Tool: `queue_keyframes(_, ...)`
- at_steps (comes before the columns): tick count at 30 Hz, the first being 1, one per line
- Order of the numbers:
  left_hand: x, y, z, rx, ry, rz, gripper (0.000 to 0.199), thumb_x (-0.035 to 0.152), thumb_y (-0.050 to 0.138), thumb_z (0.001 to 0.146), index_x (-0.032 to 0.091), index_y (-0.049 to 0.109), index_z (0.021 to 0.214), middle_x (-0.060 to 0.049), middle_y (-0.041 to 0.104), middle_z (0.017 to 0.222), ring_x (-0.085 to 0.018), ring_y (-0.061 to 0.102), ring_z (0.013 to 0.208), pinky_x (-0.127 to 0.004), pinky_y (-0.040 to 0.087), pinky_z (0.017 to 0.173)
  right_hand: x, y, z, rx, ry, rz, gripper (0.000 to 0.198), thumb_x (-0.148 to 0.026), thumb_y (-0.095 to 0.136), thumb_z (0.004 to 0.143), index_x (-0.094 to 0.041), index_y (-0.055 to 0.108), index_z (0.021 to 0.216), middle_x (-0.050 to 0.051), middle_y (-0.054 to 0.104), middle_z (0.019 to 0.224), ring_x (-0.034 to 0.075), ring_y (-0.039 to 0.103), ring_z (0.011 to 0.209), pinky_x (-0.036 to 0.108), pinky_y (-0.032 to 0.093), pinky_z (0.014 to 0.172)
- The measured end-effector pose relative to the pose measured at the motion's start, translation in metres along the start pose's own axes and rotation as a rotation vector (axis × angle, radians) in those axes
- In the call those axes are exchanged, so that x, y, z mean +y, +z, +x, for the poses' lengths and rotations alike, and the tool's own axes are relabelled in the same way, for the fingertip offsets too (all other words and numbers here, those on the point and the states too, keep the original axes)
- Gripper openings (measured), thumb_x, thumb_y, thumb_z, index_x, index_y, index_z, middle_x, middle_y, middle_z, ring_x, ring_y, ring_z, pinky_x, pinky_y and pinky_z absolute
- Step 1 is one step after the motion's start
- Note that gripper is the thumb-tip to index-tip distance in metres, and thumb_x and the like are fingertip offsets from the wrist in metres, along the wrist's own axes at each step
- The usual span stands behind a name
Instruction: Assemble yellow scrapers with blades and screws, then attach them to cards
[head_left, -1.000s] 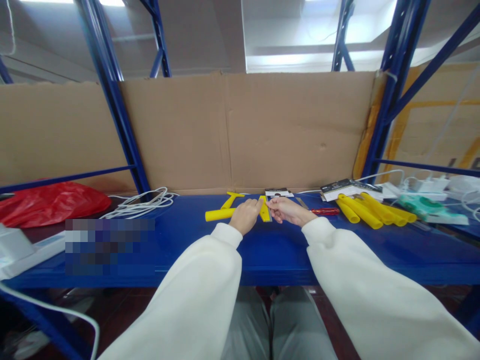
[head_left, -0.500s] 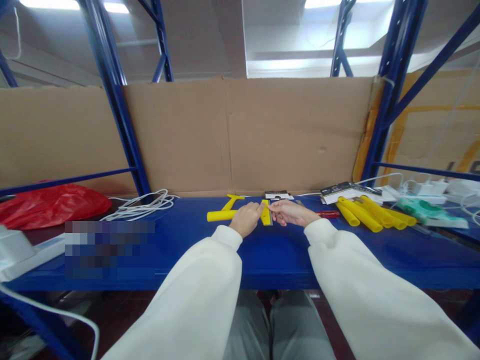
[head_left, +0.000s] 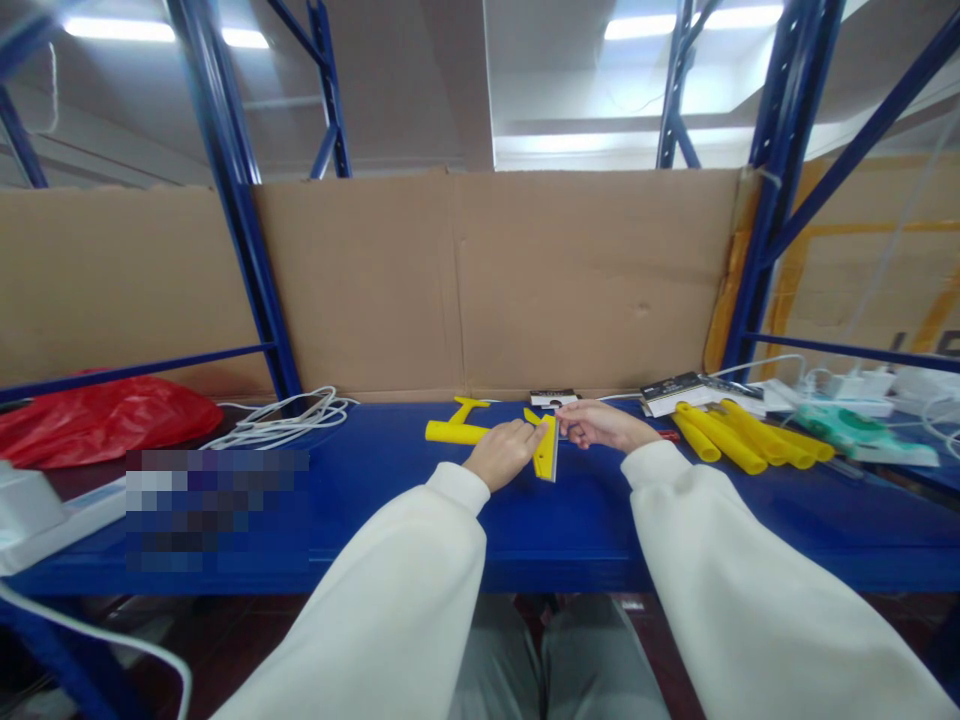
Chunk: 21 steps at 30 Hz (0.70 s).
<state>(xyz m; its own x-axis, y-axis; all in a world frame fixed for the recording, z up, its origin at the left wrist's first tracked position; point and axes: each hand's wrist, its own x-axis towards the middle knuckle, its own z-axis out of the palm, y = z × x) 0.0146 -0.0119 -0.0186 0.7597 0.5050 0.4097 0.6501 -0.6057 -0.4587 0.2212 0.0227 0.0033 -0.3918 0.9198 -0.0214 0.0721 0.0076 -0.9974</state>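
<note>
The head-worn camera looks forward and slightly down from close above two white-sleeved arms, across the blue metal tabletop to an upright brown cardboard panel.

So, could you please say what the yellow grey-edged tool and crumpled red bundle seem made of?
Yellow grey-edged tool: probably smooth plastic, evenly coloured; pale grey edge possibly metal. Crumpled red bundle: likely glossy thin plastic, with shiny creases.

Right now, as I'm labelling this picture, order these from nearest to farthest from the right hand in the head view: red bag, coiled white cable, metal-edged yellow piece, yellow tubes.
From the right hand:
1. metal-edged yellow piece, at the fingertips
2. yellow tubes, to the right
3. coiled white cable, on the left
4. red bag, farther left
</note>
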Motion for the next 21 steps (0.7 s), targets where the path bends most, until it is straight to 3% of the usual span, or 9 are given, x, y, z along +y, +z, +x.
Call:
queue_keyframes(5, 0.0, 0.0, 0.0, 0.013, -0.005, -0.004, 0.042, 0.003, 0.033, 0.09, 0.013, 0.054, 0.125, -0.011, 0.064, 0.093, -0.021, 0.061, 0.092, -0.033, 0.05, 0.078, 0.001, 0.0, -0.001, -0.051, -0.026, -0.094, 0.025, -0.03, 0.075, 0.074, -0.016, 0.055, 0.069, -0.002, 0.06, 0.055, 0.006, 0.049, 0.04, 0.016, 0.035, 0.037)
queue_keyframes(21, -0.002, -0.001, 0.001, 0.001, 0.005, 0.031, 0.045, 0.002, 0.035, 0.088, 0.007, 0.052, 0.13, -0.012, 0.065, 0.093, -0.021, 0.061, 0.091, -0.033, 0.05, 0.079, 0.004, 0.018, 0.001, 0.166, -0.05, -0.053, 0.019, -0.016, 0.062, 0.083, -0.016, 0.054, 0.066, -0.003, 0.054, 0.051, 0.005, 0.043, 0.034, 0.018, 0.031, 0.035)
